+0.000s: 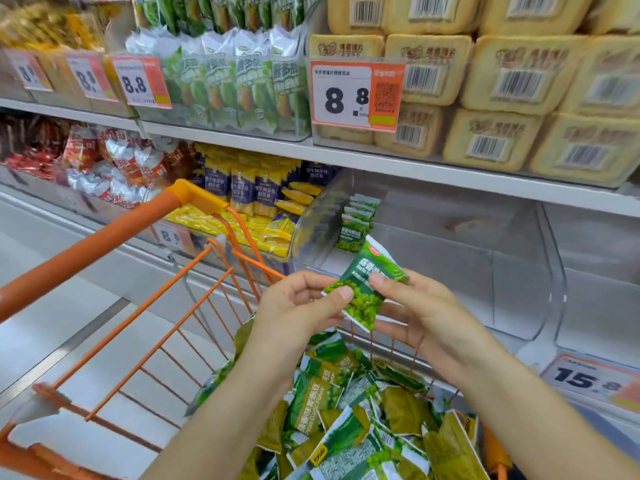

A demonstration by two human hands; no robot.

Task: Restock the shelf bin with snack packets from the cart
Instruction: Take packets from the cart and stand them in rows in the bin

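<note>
Both hands share the grip on one green snack packet [365,287]: the left hand [301,303] pinches its lower left edge between thumb and fingers, and the right hand [420,306] pinches its right side, thumb on the printed face. The packet is tilted, held in the air above the cart's far rim and just in front of the clear shelf bin [450,258].

This looks like the carrying step, with the packet being squared up between the hands before it goes in. A short row of matching packets [356,225] stands upright against the bin's left wall; the rest of the bin floor is bare, so the restock seems barely begun. The next move probably calls for one hand to let go and the other to reach forward over the bin's front lip, setting the packet upright beside that row, face outward.

Below the hands, the orange wire cart [145,306] holds a loose heap of green and olive packets [363,410], many still to shift. Left of the bin lie yellow and blue packets [263,199] and red ones [114,161]. On the shelf above sit green-and-white bags [239,84] and tan wrapped packs [519,74], with an orange price tag [356,93] reading 8.8. Another tag [592,381], at the lower right, reads 15.8.
</note>
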